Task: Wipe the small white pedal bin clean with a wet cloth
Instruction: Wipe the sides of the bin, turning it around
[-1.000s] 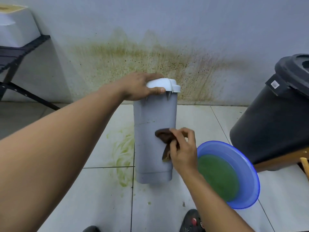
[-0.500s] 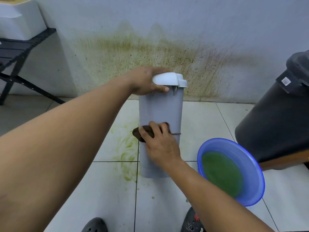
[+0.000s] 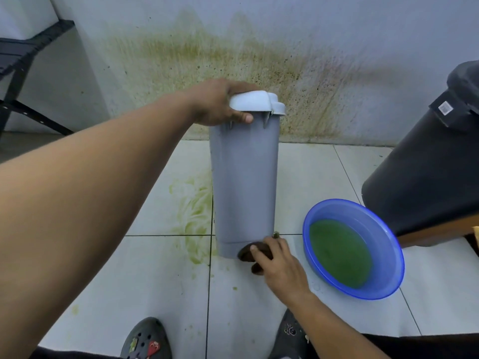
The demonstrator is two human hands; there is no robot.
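So the small pedal bin (image 3: pixel 243 182) is standing upright on the tiled floor (image 3: pixel 298 177), pretty much dead centre of the view. It has a greyish body and a white lid (image 3: pixel 255 101), and it's right up near the wall.

The left hand (image 3: pixel 215 104) is on top at the bin's 12 o'clock. Its fingers are wrapped over the far side of the lid and the thumb (image 3: pixel 242 117) is tucked under the front rim, so it's a proper grip.

The right hand (image 3: pixel 280 265) is down at the foot of the bin, around its 5 o'clock. Its fingers are curled round a dark brown cloth (image 3: pixel 248 251), holding it bunched up and pressed against the bottom band of the body, right where it meets the floor.

At about 4 o'clock from the bin, close by but not touching, there's a blue basin (image 3: pixel 337 206) with murky green water (image 3: pixel 339 251) in it. A big black bin (image 3: pixel 425 182) sits out at 3 o'clock, cut off by the edge of the frame.

Green smears (image 3: pixel 191 211) cover the tiles at the bin's 9 o'clock, and a wide greenish-brown splatter stain (image 3: pixel 233 55) runs across the wall behind it at 12.

A black rack (image 3: pixel 23 47) with a white box (image 3: pixel 23 14) on it is way off at 10 o'clock. Two dark clogs (image 3: pixel 146 340) poke in at the bottom, at 6 o'clock.
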